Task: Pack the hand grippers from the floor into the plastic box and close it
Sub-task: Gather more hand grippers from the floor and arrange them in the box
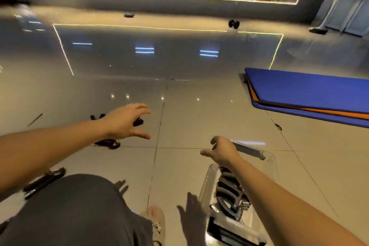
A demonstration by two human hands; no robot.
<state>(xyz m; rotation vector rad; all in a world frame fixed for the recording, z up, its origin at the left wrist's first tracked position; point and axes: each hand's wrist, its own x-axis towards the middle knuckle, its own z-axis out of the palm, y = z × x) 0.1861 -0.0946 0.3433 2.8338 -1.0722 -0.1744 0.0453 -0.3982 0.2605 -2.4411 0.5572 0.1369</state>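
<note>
One hand gripper (pixel 43 182) lies on the floor (pixel 179 126) at 8 o'clock, its long axis running 8 to 2. The left grip (pixel 125 122), spread wide and empty, hovers over loose grippers (pixel 108 143). The right grip (pixel 221 151), loosely curled and empty, is above the plastic box (pixel 272 166), with packed grippers (pixel 229 191) at its 6 o'clock.

Item count, all positions referenced to the plastic box (pixel 205 185).
Boxes: 1. Loose on the floor: 3, all left of the box: gripper A (pixel 95 117) beyond its far end, partly behind the left hand (pixel 121 122); gripper B (pixel 108 143) level with its far end; gripper C (pixel 46 180) farthest left. Packed grippers (pixel 229 187) inside the box: overlapping, number unreadable. Dumbbell (pixel 233 24): 1, far beyond the box. Mat stack (pixel 309 90): 1, beyond-right, 3 layers. Hands: 2, right hand (pixel 221 152) over the box.
</note>
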